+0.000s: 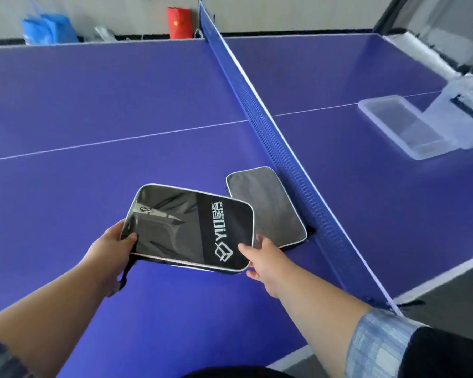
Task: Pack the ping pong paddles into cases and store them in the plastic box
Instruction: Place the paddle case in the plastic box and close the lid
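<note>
A black paddle case (187,227) with white lettering and a silver rim is lifted a little above the blue table, tilted. My left hand (112,248) grips its left edge, thumb on top. My right hand (260,257) grips its right corner, thumb on top and fingers under. A dark strap hangs from the case below my left hand. A second, grey case (268,205) lies flat on the table beside the net, partly under the black one. The clear plastic box (459,110) stands at the far right, across the net. No bare paddle is visible.
The blue net (271,137) runs diagonally across the table (93,105) between me and the box. A clear lid (402,126) lies flat next to the box. A red bag (179,23) and blue bags (48,28) stand against the far wall.
</note>
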{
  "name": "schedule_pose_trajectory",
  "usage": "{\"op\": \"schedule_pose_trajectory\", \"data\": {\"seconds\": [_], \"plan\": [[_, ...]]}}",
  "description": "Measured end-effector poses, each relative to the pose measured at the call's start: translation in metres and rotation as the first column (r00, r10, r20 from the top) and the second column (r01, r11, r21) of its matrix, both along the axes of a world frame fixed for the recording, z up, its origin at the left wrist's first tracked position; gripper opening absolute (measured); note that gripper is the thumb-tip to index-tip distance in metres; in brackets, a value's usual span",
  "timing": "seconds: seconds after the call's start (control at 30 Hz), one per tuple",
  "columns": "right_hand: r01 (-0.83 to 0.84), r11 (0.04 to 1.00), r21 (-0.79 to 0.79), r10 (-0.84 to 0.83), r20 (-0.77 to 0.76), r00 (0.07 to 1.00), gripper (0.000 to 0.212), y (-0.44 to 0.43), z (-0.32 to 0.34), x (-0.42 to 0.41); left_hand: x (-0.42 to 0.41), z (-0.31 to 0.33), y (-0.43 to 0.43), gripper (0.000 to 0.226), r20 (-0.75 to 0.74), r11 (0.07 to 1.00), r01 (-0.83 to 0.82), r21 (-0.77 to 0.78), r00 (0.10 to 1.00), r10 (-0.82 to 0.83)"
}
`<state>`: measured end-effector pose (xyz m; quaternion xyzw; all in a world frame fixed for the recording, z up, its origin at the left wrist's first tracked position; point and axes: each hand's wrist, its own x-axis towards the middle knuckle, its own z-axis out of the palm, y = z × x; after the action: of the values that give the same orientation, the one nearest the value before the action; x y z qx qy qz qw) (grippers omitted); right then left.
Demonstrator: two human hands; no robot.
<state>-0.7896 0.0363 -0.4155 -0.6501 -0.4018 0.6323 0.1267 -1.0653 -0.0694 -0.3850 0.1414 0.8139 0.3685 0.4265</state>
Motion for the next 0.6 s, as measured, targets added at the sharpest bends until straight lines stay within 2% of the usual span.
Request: {"op": "schedule_pose_trajectory", "data": {"seconds": [0.1, 0.17, 0.3, 0.5, 0.6], "plan": [[0.113, 0.992, -0.051, -0.116, -0.062, 0.991, 0.015, 0.005, 0.017, 0.025, 0.003, 0.019, 0.063, 0.036, -0.083, 0.987, 0.155, 0.044, 0.985, -0.151], [0.197, 0.972, -0.126, -0.214, -0.136, 0.967, 0.011, 0.006, 0.023, 0.042, 0.015, 0.028, 0.105, 0.031, -0.183, 0.949, 0.309, 0.058, 0.938, -0.294], [0.296, 0.929, -0.220, -0.339, -0.191, 0.921, 0.019, 0.008, 0.018, 0.068, 0.050, 0.029, 0.177, 0.023, -0.340, 0.868, 0.495, 0.041, 0.824, -0.454], [0.289, 0.895, -0.339, -0.344, -0.114, 0.932, 0.024, 0.031, -0.007, 0.078, 0.089, 0.007, 0.264, 0.027, -0.409, 0.793, 0.609, -0.007, 0.722, -0.558], [0.310, 0.887, -0.343, -0.362, -0.098, 0.927, 0.025, 0.042, -0.014, 0.070, 0.093, -0.007, 0.295, 0.028, -0.438, 0.761, 0.647, -0.044, 0.672, -0.597]]}}
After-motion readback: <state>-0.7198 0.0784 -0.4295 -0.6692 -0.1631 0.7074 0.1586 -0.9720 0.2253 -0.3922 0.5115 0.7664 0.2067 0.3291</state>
